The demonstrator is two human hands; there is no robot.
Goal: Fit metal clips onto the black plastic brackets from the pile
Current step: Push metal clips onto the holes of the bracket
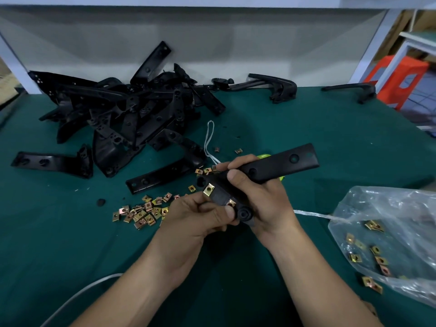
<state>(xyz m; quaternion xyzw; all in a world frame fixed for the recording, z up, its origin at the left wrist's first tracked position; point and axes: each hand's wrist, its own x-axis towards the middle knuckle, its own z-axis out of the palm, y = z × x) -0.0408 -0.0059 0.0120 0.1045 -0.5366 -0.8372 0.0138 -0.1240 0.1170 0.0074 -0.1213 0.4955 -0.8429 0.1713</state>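
At centre frame, my right hand (264, 204) grips the bracket (283, 164), my left hand (193, 215) pinches the clip (209, 190), which should go on square.

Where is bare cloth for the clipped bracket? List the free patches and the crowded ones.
Free: the green cloth between the held bracket, the brackets by the back wall and the plastic bag; also the near-left cloth between the loose clips and the white cord. Crowded: the bracket pile and the clips beside it.

Green tabletop (283, 128), clear plastic bag (401, 208), orange stool (401, 79), white string (208, 138)
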